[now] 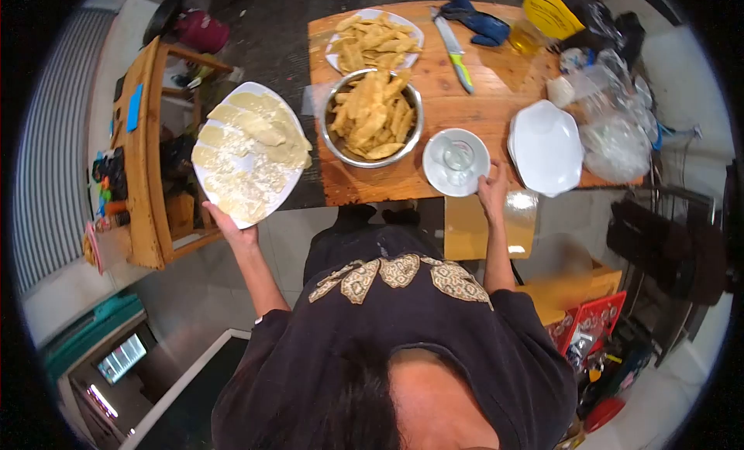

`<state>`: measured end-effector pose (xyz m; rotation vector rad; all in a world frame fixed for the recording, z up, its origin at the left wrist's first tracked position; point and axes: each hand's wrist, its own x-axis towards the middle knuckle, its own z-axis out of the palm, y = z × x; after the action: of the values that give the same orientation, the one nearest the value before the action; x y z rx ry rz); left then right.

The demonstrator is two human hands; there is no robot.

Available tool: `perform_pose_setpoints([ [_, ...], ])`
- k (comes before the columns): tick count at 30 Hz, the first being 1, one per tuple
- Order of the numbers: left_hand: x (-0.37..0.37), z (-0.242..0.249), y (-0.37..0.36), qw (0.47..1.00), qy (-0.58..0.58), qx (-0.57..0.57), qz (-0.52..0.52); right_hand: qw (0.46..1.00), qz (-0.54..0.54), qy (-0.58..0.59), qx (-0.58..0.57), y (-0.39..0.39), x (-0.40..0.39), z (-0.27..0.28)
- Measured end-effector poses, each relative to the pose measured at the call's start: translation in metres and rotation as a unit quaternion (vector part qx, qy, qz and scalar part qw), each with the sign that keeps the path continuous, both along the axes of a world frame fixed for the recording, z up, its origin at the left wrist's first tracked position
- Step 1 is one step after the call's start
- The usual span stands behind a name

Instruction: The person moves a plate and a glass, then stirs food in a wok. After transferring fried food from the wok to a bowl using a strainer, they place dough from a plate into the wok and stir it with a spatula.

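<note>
We note the wooden table (pixel 473 101) ahead of both hands, crowded, which likely explains why the large white plate (pixel 246 152) of pale dough pieces and flour is carried off its edge rather than set down. That plate sits tilted on the left hand (pixel 232 231), palm up beneath its near rim; the fingers (pixel 219 218) are spread flat under it, supporting rather than clenching, arm bent and raised out to the side. Just beyond the plate stands the steel bowl (pixel 372 117) of fried strips, and past it a smaller plate of the same (pixel 374 39). The right hand (pixel 492 194) reaches forward, arm nearly straight, fingertips (pixel 487 183) pinching the near rim of the small white dish (pixel 456 162), which holds an upturned glass (pixel 459 152). Right of those fingertips lies a stack of white plates (pixel 546 148); far beyond, a knife (pixel 454 49)
</note>
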<state>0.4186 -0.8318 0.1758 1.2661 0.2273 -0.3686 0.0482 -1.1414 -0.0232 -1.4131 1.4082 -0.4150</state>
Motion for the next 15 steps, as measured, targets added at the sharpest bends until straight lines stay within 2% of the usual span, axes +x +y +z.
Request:
perform_pose_setpoints([
  [2, 0.009, -0.010, 0.011, 1.000, -0.011, -0.010, -0.001, 1.000, -0.004, -0.010, -0.010, 0.002, -0.008, -0.020],
  [5, 0.000, 0.003, -0.006, 1.000, -0.012, 0.015, 0.011, 0.999, 0.003, -0.051, -0.017, 0.000, -0.028, -0.046],
  [9, 0.016, -0.015, 0.013, 1.000, 0.014, -0.020, 0.013, 0.994, -0.081, -0.026, 0.068, 0.000, -0.036, -0.034],
  [11, 0.017, -0.017, 0.010, 1.000, 0.008, -0.026, 0.012, 0.975, -0.206, -0.085, -0.012, 0.000, -0.062, -0.060],
  [13, 0.024, -0.020, 0.017, 0.999, 0.007, -0.037, 0.020, 0.972, -0.223, 0.039, -0.063, 0.014, -0.076, -0.034],
  [15, 0.033, -0.022, 0.026, 0.998, 0.017, -0.048, 0.022, 0.939, -0.230, 0.113, -0.230, 0.040, -0.119, -0.099],
])
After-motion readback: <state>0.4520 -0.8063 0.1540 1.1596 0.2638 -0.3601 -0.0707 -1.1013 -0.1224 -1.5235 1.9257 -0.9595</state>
